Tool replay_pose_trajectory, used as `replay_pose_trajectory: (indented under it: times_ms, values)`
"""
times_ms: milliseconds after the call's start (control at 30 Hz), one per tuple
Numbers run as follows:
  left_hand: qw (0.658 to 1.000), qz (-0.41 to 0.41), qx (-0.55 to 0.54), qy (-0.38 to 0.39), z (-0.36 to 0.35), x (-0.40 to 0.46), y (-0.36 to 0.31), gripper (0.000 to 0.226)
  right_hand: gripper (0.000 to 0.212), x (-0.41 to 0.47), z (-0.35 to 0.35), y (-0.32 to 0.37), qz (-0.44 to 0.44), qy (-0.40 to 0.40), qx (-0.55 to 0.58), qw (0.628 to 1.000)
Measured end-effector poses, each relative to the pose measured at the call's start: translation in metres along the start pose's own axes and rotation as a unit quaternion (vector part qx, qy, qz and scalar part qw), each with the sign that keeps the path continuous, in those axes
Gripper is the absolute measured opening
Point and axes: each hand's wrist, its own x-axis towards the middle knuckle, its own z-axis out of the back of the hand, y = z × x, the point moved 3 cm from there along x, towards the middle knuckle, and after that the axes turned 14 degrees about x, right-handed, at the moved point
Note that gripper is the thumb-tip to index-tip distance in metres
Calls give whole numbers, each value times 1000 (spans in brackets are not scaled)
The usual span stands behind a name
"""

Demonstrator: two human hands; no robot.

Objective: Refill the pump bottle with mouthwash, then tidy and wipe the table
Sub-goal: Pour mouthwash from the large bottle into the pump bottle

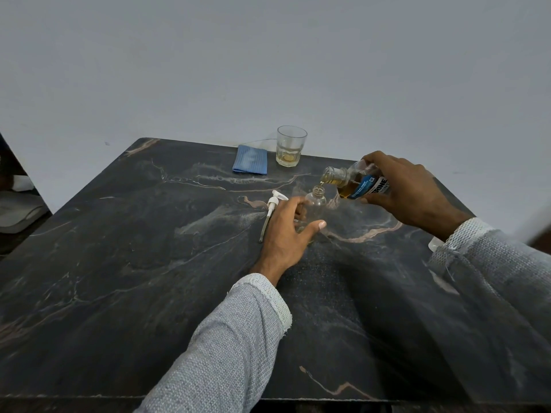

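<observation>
Blue cloth (250,163) upper centre, pump head (272,210) lying beside. Left hand (287,234) wrapped round pump bottle (315,208), centre-right. Right hand (408,192) clamped on tilted mouthwash bottle (354,181) (pour underway). Next: keep necks aligned, stop before overflow.

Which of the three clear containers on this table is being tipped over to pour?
The mouthwash bottle in the right hand, tilted sideways; the small bottle and drinking glass both stand upright.

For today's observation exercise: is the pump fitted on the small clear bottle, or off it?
Off. The white pump lies on the table beside the left hand, and the small clear bottle stands with its neck open.
</observation>
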Motion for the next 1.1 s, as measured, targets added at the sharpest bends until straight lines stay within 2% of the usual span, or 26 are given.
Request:
replay_pose_trajectory:
  times_ms: [1100]
  values:
    - [1000, -8, -5, -2, 0, 1, 1, 44, 62, 1, 11, 5, 6, 6, -19, 1000]
